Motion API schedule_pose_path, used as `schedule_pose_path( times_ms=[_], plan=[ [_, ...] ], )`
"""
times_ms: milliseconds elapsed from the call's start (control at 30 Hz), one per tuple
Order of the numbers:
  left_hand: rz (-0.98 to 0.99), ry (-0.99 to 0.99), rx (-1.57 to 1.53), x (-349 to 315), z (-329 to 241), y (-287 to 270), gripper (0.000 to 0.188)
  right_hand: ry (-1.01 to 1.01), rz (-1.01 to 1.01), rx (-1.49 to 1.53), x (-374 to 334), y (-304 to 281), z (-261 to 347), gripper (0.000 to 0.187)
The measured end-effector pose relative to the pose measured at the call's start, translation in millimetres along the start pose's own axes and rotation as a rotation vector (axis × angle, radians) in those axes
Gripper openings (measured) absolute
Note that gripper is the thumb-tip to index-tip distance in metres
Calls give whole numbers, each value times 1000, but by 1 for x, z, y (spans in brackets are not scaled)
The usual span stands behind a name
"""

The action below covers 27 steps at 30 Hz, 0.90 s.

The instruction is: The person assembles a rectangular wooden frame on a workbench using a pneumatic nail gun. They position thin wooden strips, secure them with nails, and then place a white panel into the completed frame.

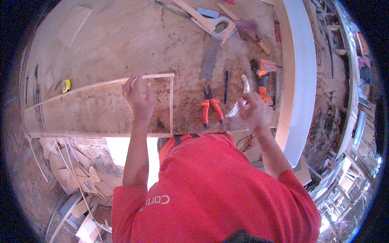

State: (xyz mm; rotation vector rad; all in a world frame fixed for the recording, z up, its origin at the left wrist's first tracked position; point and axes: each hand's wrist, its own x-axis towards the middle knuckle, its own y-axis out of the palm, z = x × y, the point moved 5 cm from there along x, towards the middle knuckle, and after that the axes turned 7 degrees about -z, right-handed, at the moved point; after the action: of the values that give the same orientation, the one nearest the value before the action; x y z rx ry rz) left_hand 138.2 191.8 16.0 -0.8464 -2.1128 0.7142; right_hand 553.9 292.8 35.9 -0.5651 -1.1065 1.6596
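Note:
Thin pale wood strips form a long frame [172, 103], narrowing leftward, on the worn wooden workbench. My left hand [139, 99] is over its upper strip near the right corner, thumb and fingers apart; whether the fingertips touch the strip I cannot tell. To the right, my closed right hand [253, 110], slightly blurred, has its fingers at a shiny, crumpled silvery wrapper [234, 110], partly hidden by the hand. Between the hands lie red-handled pliers [212, 107] and a dark blue drill bit or pencil-like rod [226, 87].
An orange and black cordless drill [262, 77] lies right of my right hand. A handsaw [210, 56] and wood offcuts [194, 14] are at the far side. A yellow tape measure [66, 86] sits left. A long white-faced board [302, 77] borders the right; scraps [77, 170] lie below.

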Motion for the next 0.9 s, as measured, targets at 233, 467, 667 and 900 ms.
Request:
schedule_pose_path(
  times_ms=[233, 467, 667, 900],
  plan=[
    [11, -18, 140, -29, 6, -9, 38, 233, 400, -113, -4, 54, 80, 34],
    [65, -77, 178, -29, -3, -21, 38, 152, 81, -249, 46, 49, 32, 24],
    [-55, -60, 130, -30, 8, -28, 37, 246, -387, -170, 103, -32, -26, 32],
    [-20, -52, -38, -5, 10, -2, 36, 430, 50, -342, 58, -21, -72, 55]
  ],
)
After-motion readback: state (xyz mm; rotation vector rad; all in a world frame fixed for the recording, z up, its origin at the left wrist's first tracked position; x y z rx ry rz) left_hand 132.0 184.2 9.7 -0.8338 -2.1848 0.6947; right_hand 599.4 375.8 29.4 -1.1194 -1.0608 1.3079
